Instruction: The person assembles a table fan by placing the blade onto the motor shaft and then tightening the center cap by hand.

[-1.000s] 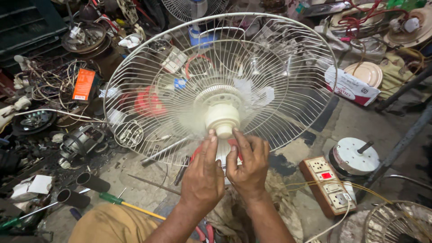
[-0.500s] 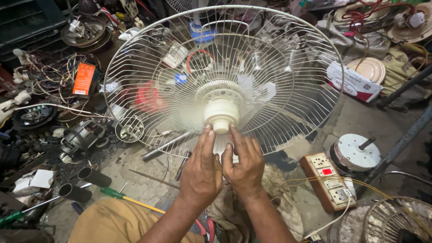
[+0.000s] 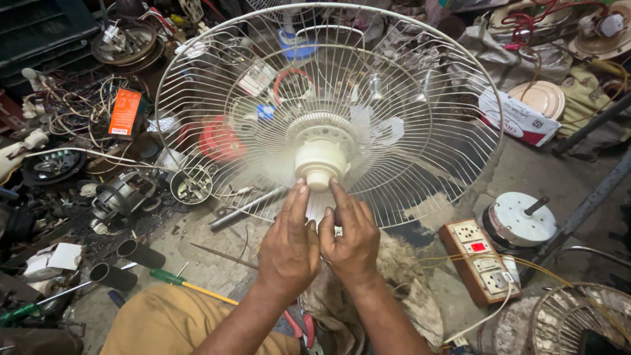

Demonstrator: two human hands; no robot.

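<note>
A cream fan with a round white wire guard [image 3: 197, 98] stands in front of me, its blades a pale blur behind the hub [image 3: 322, 154]. My left hand [image 3: 289, 246] and my right hand [image 3: 348, 240] are raised side by side just below the hub's small cap [image 3: 318, 179]. The backs of both hands face me. The left fingertips reach the cap's lower edge. The right forefinger points up beside it, and the other right fingers are slightly bent. I see nothing held in either hand; the palms are hidden.
A brown socket board [image 3: 478, 260] with a yellow wire lies at the right, next to a round white motor [image 3: 519, 220]. A green-handled screwdriver [image 3: 187, 284], black tubes [image 3: 125, 263], motor parts, an orange box [image 3: 125, 112] and tangled wires crowd the left floor. Red-handled pliers [image 3: 299, 327] lie by my knee.
My hands have slid down from the sides of the hub to just below its cap. The fan fills more of the view now.
</note>
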